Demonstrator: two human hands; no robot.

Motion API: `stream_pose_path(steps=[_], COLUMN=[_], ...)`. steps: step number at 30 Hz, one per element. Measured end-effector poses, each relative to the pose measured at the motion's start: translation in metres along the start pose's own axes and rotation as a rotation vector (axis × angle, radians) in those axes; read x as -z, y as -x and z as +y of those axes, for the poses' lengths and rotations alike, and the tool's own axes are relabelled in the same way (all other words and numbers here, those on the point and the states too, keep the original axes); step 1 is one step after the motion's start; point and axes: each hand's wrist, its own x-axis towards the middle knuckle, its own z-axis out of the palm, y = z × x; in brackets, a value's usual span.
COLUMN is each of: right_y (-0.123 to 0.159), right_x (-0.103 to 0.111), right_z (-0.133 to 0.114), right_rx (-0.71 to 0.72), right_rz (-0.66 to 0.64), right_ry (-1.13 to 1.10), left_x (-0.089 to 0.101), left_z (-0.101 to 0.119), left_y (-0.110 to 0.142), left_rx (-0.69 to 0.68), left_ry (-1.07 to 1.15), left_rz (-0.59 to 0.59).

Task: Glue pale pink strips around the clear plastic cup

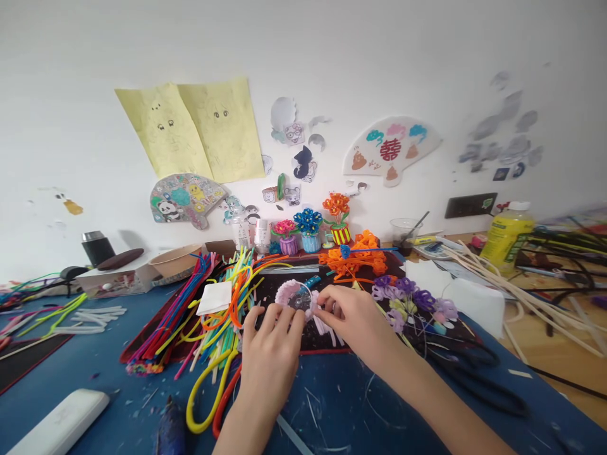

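Note:
Between my two hands is a small clear cup or ring with fuzzy pale pink pipe cleaner [286, 293] wrapped round its side. My left hand [274, 338] holds its near left side, fingers bent over the edge. At its right side, my right hand [348, 309] pinches the pink edge between thumb and forefinger. Loose pale pink pipe cleaner ends [326, 330] hang below the right fingers. A dark work mat [303, 342] lies under the hands. Just behind the cup is a small blue object [312, 282], its kind unclear. My fingers hide the near side of the cup.
Bundled coloured pipe cleaners [173, 319] lie left, under a white paper square [215, 297]. Purple pipe cleaner flowers [413, 294] and orange ones [363, 253] lie right. Flower pots [310, 242] line the wall. A glue gun-like dark object [171, 430] and white case [64, 422] sit in front.

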Motion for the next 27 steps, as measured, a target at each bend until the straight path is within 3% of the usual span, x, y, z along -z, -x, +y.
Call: stream_pose_path(steps=[5,9,12,14,18,20,27], right_y=[0.0,-0.002,-0.003,-0.002,0.001,0.004,0.011], right_x=[-0.002,-0.002,0.003,0.009,0.019,0.021,0.014], right_z=[0.001,0.004,0.008,0.008,-0.005,-0.013,-0.013], right_rx=[-0.043,-0.053,-0.084,-0.128,-0.188,-0.195,-0.14], right_rz=[0.039,0.003,-0.019,-0.097,-0.381,-0.449,-0.523], right_ry=[-0.006,-0.068,0.005,0.098,0.289,0.352,0.456], left_x=[0.002,0.003,0.002,0.001,0.003,0.004,0.004], left_z=[0.001,0.002,-0.001,-0.003,-0.008,-0.009,-0.011], left_y=[-0.002,-0.003,-0.003,-0.004,-0.004,-0.003,-0.003], left_rx=[-0.002,-0.011,-0.016,-0.012,0.026,0.037,0.04], left_ry=[-0.001,-0.006,-0.021,-0.031,-0.064,-0.078,-0.074], left_rz=[0.008,0.012,0.04,0.061,0.055,0.053,0.052])
